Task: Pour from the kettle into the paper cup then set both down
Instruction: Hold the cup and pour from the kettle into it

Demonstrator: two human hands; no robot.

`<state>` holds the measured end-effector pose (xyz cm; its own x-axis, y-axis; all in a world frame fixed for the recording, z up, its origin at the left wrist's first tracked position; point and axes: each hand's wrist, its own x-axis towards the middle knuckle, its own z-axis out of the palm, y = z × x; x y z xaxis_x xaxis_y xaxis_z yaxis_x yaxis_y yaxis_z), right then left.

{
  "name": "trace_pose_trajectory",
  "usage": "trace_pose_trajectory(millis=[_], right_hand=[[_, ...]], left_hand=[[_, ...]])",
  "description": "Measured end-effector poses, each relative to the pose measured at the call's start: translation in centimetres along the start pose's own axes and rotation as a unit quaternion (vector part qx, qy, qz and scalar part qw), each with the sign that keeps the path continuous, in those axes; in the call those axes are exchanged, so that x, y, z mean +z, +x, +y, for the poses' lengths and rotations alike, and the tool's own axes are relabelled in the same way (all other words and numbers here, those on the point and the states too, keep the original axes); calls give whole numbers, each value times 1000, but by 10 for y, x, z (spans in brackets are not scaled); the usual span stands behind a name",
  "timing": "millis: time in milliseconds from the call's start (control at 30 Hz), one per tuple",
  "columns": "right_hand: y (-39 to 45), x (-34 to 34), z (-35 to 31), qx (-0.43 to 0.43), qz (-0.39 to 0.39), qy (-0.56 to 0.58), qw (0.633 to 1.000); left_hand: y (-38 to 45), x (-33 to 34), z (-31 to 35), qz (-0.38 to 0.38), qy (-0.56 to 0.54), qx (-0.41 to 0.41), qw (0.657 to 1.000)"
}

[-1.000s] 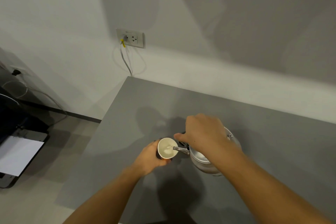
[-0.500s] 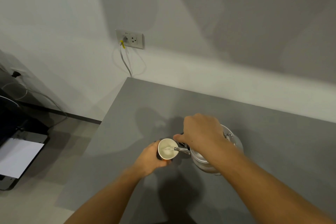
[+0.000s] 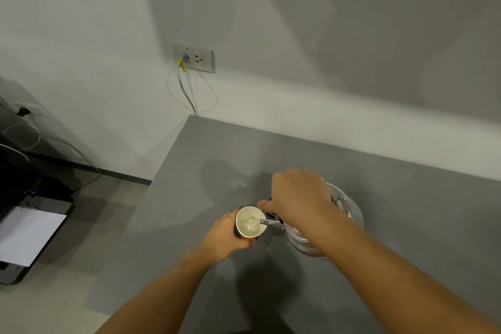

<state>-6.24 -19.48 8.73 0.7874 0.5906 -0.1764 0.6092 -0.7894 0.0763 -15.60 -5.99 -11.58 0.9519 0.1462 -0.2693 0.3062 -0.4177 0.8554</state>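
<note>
A white paper cup [image 3: 250,223] is held above the grey table [image 3: 406,198] by my left hand [image 3: 225,237], which wraps around its side. My right hand [image 3: 298,200] grips the handle of a metal kettle [image 3: 349,214], tilted to the left. The kettle's thin spout [image 3: 271,222] reaches over the cup's rim, and liquid shows inside the cup. My right hand and forearm hide most of the kettle's lid and body.
A wall socket [image 3: 193,58] with a white cable plugged in sits above the table's far left corner. Left of the table, on the floor, stands a dark device with a white sheet [image 3: 27,236] on it. The table's left edge runs diagonally beside my left arm.
Almost nothing differs. Both hands keep their hold, with the spout still over the cup; the kettle seems tipped slightly further.
</note>
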Motion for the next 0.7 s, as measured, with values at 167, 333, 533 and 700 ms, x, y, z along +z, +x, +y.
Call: trace_pose_trajectory(millis=[167,333,533,700], right_hand=[[-1,-2,-2,-2,-1,-2,1000],[0,-4,-2,-6,-2,-5,1000],[0,-6,-2,-8,-3,-3,1000],[0,-8,-1,-4,-5,-4,1000]], left_hand=[[1,1,-3,5,-2,-3,1000],[2,4,-6,9,-18,-3,1000],[1,4,-6,9,-16,-3,1000],[1,4,-4,8,-8,-6,1000]])
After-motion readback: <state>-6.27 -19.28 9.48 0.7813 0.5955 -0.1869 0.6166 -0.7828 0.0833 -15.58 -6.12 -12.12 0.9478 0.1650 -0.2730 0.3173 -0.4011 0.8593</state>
